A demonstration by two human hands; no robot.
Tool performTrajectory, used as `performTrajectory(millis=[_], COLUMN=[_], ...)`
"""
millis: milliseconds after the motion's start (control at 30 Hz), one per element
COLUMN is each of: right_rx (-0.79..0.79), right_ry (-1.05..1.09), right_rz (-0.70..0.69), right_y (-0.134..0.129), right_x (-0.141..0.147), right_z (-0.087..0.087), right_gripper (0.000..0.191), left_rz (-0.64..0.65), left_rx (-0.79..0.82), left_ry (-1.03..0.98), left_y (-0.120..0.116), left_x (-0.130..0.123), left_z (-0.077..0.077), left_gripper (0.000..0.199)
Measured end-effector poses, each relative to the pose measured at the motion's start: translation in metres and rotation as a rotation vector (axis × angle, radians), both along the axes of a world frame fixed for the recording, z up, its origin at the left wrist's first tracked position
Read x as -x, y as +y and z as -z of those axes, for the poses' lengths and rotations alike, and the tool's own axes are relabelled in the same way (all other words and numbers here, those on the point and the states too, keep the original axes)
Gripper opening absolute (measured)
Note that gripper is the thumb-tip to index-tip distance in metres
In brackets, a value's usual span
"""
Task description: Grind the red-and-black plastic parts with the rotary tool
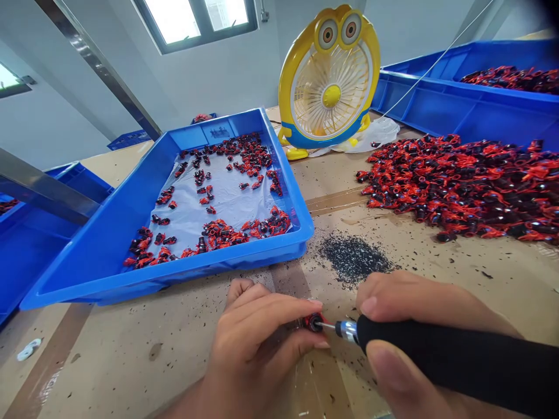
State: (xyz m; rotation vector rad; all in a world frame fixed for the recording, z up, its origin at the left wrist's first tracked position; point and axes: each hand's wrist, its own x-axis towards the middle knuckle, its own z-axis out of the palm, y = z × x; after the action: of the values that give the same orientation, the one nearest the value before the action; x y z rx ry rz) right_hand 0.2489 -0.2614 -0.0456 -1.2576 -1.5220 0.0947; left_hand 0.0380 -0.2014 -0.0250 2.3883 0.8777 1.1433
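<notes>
Between the thumb and fingers of my left hand (262,331) is a small red and black part (313,322), its round opening turned to the right. My right hand (406,337) is closed around a thick black-handled tool (458,355) with a silver collar. The tool's thin metal tip reaches the part's opening; how deep it sits I cannot tell. Behind my left hand, a blue tray (201,267) holds many similar parts on a white sheet. A large pile of red and black parts (463,186) lies on the table at the right.
Black shavings (356,256) are heaped behind my right hand, with specks scattered over the brown table (144,343). A yellow fan (331,96) stands at the back. More blue trays (454,105) are at the right and left edges. A metal post (105,70) crosses the upper left.
</notes>
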Motion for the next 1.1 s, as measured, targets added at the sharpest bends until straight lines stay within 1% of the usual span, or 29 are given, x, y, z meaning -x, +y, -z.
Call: performTrajectory(millis=[133, 200, 333, 400, 500, 567, 633, 733, 800, 867, 900, 967, 1000, 1067, 1100], right_rx=[-0.047, -0.058, 0.007, 0.011, 0.037, 0.048, 0.034, -0.005, -0.042, -0.023, 0.023, 0.091, 0.098, 0.066, 0.029], right_ry=[-0.064, -0.067, -0.019, 0.002, 0.129, 0.136, 0.065, 0.011, -0.019, 0.048, 0.141, 0.315, 0.332, 0.235, 0.144], right_rz=[-0.019, -0.049, -0.022, -0.017, -0.01, 0.002, -0.019, -0.02, -0.045, -0.005, 0.066, 0.178, 0.198, 0.128, 0.039], right_y=[0.001, 0.0, -0.001, -0.001, -0.001, -0.002, -0.002, -0.001, -0.001, -0.003, -0.004, -0.006, -0.006, -0.005, -0.004], right_x=[-0.005, -0.006, 0.0, 0.007, 0.014, 0.012, 0.005, -0.003, 0.0, 0.01, 0.015, 0.023, 0.024, 0.02, 0.017], right_z=[0.001, 0.001, -0.005, -0.009, -0.013, -0.011, -0.007, -0.001, 0.001, -0.001, -0.003, -0.005, -0.005, -0.003, -0.001], right_gripper=[0.019, 0.02, 0.014, 0.013, 0.015, 0.015, 0.013, 0.02, 0.023, 0.02, 0.017, 0.022, 0.022, 0.017, 0.02], left_rz=[-0.003, -0.006, -0.001, 0.0, -0.005, -0.002, 0.0, -0.008, -0.013, -0.012, -0.01, -0.007, -0.008, -0.013, -0.014], left_rx=[0.005, 0.008, 0.021, 0.021, 0.018, 0.019, 0.02, 0.009, 0.004, 0.01, 0.013, 0.012, 0.01, 0.004, 0.003], left_ry=[0.0, -0.003, -0.009, -0.006, -0.012, -0.015, -0.014, -0.005, 0.001, 0.001, -0.001, -0.008, -0.01, -0.01, -0.008], left_y=[0.0, 0.0, 0.0, 0.0, -0.001, -0.001, -0.001, 0.0, 0.0, 0.0, 0.0, 0.0, 0.0, 0.0, 0.0], left_x=[0.0, 0.0, 0.001, 0.001, 0.001, 0.001, 0.001, 0.0, 0.0, 0.0, 0.0, 0.001, 0.001, 0.001, 0.001], left_z=[-0.001, -0.001, 0.0, 0.0, 0.0, 0.0, 0.0, 0.0, -0.001, -0.002, -0.002, -0.002, -0.002, -0.002, -0.002], left_gripper=[0.014, 0.012, 0.013, 0.013, 0.013, 0.013, 0.014, 0.013, 0.013, 0.013, 0.013, 0.012, 0.012, 0.01, 0.009])
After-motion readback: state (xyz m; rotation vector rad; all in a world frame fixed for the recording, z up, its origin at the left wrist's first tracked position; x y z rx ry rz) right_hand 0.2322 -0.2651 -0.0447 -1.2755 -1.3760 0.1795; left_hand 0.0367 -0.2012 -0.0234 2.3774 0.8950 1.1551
